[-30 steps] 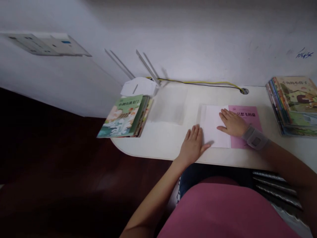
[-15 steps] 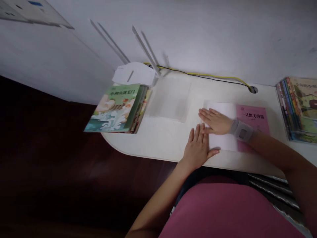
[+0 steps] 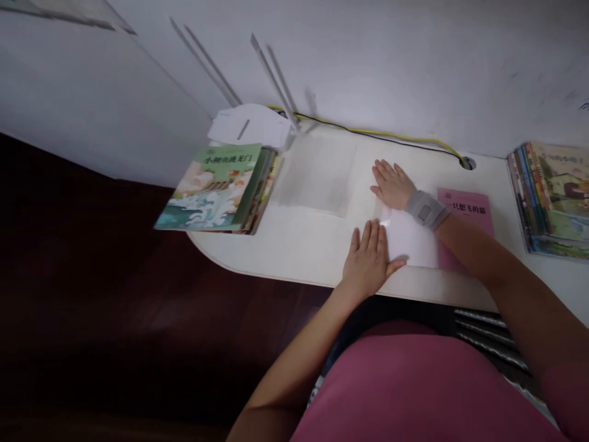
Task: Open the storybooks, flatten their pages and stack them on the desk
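My right hand (image 3: 391, 184) has moved up past the top of the white paper sheet (image 3: 409, 239), and its grey fabric wrist brace (image 3: 426, 210) now lies at the sheet's upper edge. Nearest me, my left hand (image 3: 365, 261) lies open, palm down, its thumb at the sheet's lower left. Neither hand grips; flat palms seem to keep the sheet still. The sheet overlaps a pink booklet (image 3: 464, 205) near the cream worktop's (image 3: 299, 245) front edge. Farther off, a green-covered picture book (image 3: 216, 187) overhangs the left end, a stack of picture books (image 3: 552, 196) sits right, a yellow-and-black cable (image 3: 372, 133) follows the back edge, a white wall (image 3: 391, 61) rises behind, and a dark wood floor (image 3: 115, 307) spreads left.
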